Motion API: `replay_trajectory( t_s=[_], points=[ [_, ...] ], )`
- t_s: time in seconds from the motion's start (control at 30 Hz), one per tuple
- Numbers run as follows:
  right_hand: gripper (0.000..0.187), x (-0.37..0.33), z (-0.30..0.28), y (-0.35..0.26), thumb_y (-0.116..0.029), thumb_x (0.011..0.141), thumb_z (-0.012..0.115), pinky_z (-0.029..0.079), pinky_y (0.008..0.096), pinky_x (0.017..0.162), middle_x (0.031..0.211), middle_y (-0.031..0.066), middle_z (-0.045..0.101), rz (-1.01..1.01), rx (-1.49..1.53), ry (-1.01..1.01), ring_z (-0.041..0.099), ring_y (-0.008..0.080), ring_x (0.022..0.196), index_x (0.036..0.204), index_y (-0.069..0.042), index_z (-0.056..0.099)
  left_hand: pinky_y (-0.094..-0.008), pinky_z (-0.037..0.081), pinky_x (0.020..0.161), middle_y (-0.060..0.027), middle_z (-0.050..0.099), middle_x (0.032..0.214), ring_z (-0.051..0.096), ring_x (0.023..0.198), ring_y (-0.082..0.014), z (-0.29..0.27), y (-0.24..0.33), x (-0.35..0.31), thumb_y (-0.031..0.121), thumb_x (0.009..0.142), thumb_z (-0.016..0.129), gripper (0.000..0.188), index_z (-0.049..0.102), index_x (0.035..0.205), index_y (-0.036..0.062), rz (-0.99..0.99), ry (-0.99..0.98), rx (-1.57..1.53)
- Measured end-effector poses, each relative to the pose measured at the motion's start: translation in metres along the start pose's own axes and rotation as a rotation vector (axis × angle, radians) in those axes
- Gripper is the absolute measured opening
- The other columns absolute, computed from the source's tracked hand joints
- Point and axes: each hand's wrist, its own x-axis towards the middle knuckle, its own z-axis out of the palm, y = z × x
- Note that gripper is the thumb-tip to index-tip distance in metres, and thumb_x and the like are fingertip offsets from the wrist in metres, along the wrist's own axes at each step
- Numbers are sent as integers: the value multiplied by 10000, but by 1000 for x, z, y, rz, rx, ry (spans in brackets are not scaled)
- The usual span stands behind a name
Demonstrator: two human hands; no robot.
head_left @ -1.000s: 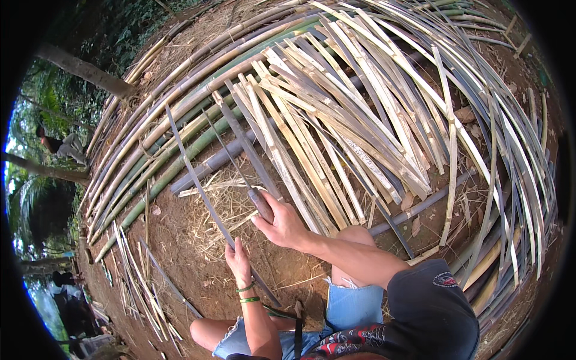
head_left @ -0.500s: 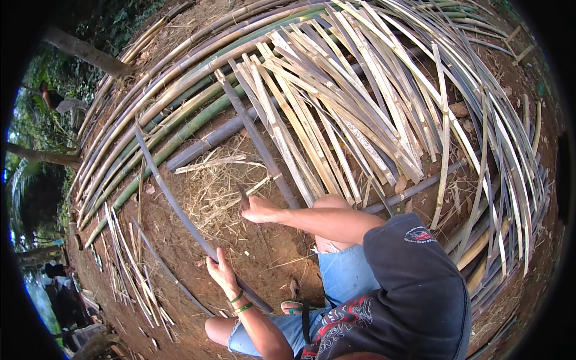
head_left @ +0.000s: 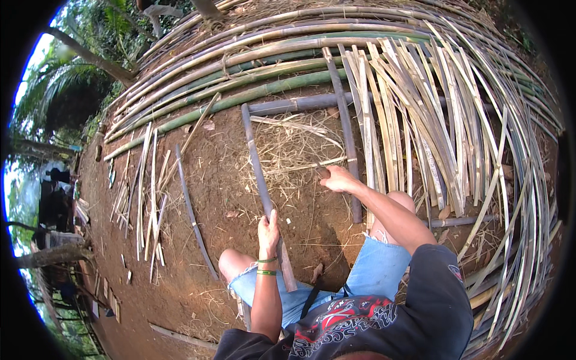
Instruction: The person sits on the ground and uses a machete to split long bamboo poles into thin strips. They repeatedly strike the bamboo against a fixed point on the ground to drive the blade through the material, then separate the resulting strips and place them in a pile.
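Observation:
My left hand (head_left: 268, 231) is closed round a long dark grey bamboo strip (head_left: 255, 159). The strip's far end reaches a thick bamboo pole lying on the ground, and its near end comes back toward my lap. Out to the right, my right hand (head_left: 339, 179) grips a short dark-bladed knife (head_left: 322, 171), its handle hidden in my fist. The blade is apart from the strip, above a heap of pale bamboo shavings (head_left: 294, 144). Beside my right hand, a dark bamboo length (head_left: 343, 114) lies across the ground.
Many split bamboo slats (head_left: 414, 132) lie in a pile at right. Long whole bamboo poles (head_left: 270, 87) stretch across the back. Thin loose strips (head_left: 144, 192) and one curved dark strip (head_left: 191, 207) rest on the dirt at left. Tree trunks (head_left: 90, 54) stand at far left.
My view has turned left. The strip in my left hand now points more straight ahead, and its near end has come up to my lap. My right hand still grips the knife.

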Motion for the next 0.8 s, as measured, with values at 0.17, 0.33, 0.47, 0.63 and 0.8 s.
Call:
replay_trajectory(
  t_s=[0.17,0.33,0.47,0.63,0.8],
  points=[
    [629,21,9,22,-224,875,672,457,288,514,726,84,650,63,265,50,571,121,534,1368,87,436,-240,340,530,65,451,671,373,597,-47,-13,-7,-16,392,970,584,324,551,862,89,-83,-129,-281],
    [354,13,26,2,-179,893,653,425,271,484,681,47,619,74,274,102,532,97,526,1158,50,601,-230,450,613,13,582,787,549,698,-87,-42,-26,-42,250,985,560,238,601,1084,37,-246,-184,-945],
    [471,49,28,41,-160,857,653,419,304,517,677,44,602,15,-85,219,527,130,551,1260,63,554,-267,505,700,-19,618,894,610,799,-123,-58,-23,-62,211,994,521,339,506,1300,65,-256,-281,-1174],
    [468,43,36,-24,-207,730,626,484,397,882,1053,299,660,145,-78,209,637,389,1043,1100,77,651,-282,504,642,-25,601,911,593,747,-128,-80,-33,-71,224,1002,493,465,371,1445,149,-189,-270,-1007],
    [445,55,41,-35,-186,707,578,513,406,732,898,278,679,89,-304,246,676,371,839,1059,75,656,-282,491,689,-98,625,955,604,778,-165,-92,-5,-82,196,981,451,487,373,1444,65,17,-160,-981]
  ],
)
